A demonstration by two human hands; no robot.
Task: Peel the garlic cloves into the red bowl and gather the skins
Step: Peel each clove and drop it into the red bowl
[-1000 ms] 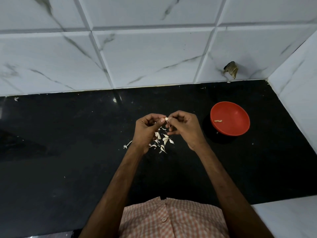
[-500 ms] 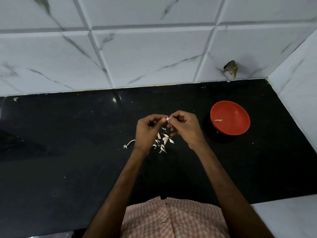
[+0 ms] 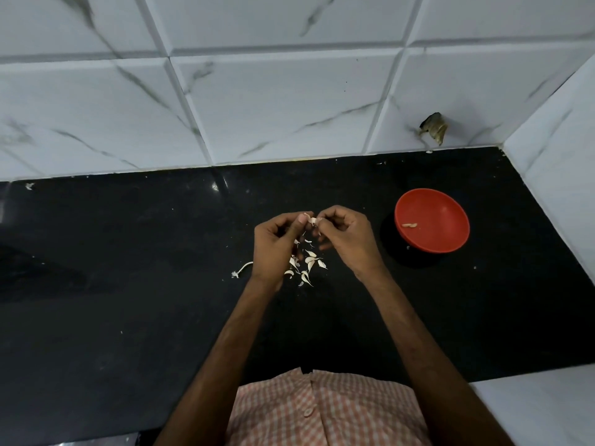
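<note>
Above the middle of the black counter, my left hand (image 3: 277, 243) and my right hand (image 3: 347, 236) meet at the fingertips and pinch one small garlic clove (image 3: 313, 220) between them. Under and between the hands lies a loose scatter of white garlic skins (image 3: 306, 265); my left hand hides part of it. A thin white stem piece (image 3: 242, 269) lies just left of my left wrist. The red bowl (image 3: 450, 226) stands to the right of my right hand, with a pale peeled clove (image 3: 409, 225) inside.
The black counter (image 3: 128, 284) ends at a white marble-tile wall (image 3: 257, 91) behind and another tiled wall (image 3: 563, 175) at the right. A broken dark hole (image 3: 434, 127) shows in the back wall above the bowl. A white ledge (image 3: 531, 410) is at the lower right.
Both hands stay together over the skins, working the same clove with small finger movements. My left hand has shifted a little, uncovering more of the stem piece. The bowl has not moved.
</note>
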